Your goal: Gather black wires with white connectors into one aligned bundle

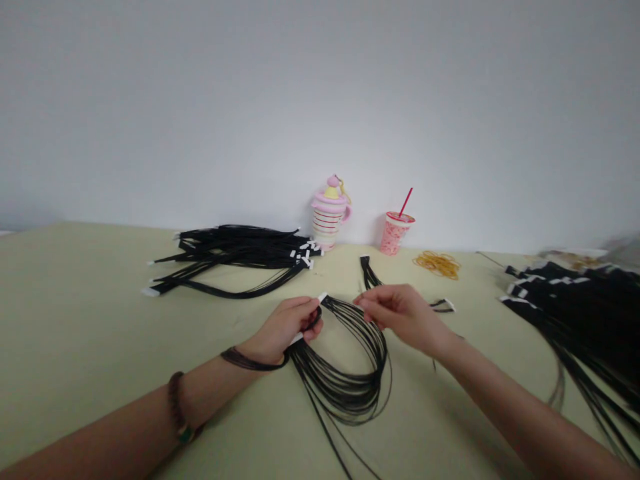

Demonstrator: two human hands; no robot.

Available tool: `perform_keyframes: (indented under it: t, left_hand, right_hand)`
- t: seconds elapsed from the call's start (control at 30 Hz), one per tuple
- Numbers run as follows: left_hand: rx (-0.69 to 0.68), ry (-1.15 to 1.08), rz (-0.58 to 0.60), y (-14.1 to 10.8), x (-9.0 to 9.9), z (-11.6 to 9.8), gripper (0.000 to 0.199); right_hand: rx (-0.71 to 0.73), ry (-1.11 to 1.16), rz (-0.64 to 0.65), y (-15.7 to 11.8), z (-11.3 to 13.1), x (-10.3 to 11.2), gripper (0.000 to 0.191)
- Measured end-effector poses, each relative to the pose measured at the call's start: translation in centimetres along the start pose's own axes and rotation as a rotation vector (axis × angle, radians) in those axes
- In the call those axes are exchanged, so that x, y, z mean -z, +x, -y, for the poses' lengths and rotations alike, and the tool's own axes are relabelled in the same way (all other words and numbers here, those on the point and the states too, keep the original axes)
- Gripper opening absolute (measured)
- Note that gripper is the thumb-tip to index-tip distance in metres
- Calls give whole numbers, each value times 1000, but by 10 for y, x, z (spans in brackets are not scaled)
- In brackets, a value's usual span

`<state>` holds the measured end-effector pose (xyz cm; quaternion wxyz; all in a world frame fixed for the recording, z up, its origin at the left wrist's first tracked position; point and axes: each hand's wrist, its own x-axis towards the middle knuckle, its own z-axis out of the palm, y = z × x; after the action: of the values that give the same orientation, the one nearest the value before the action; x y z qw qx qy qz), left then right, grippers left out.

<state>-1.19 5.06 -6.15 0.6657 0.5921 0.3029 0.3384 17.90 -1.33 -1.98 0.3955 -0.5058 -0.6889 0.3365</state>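
Note:
My left hand (291, 325) is closed around a black wire harness (367, 383). A white connector (323, 297) sticks up by the thumb, and a second white end shows below the fingers. From there the thin wires bend into a wide loop over the table, with a few strands trailing toward me. My right hand (395, 312) is just above the loop's right side, thumb and forefinger pinched together. What they hold, if anything, is too small to make out. Behind that hand lies another short black cable (367, 272), partly hidden by it.
On the pale green table (90, 320), a pile of black harnesses (235, 247) lies at back left. A larger harness pile (590, 313) is at right. Along the wall stand a pink-lidded cup (327, 217) and a cup with a straw (395, 235), beside yellow rubber bands (437, 264).

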Motion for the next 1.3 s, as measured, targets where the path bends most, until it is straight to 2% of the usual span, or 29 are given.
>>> perform_keyframes:
  t: [0.07,0.13,0.2,0.37,0.97,1.3]
  left_hand:
    - [1,-5,21,-1,1,0,33]
    - [-3,-13,28,-2,2,1,33]
    - [16,-14,43,-4,2,1,34]
    - [58,36,109,-6,3,-1,35]
    - [22,124,127,-10,1,-2,36]
    - [42,126,184,-7,5,0,35]
  right_hand:
    - [134,-248,-8,-2,-4,-30,22]
    - [175,-346,-50,-4,-12,-50,23]
    - [178,-362,-93,-6,-20,-60,22]
    - [181,-297,-161,-13,-26,-58,21]
    - [172,-272,-152,-14,-27,-58,21]
    - [175,-267,-171,-12,-31,-58,19]
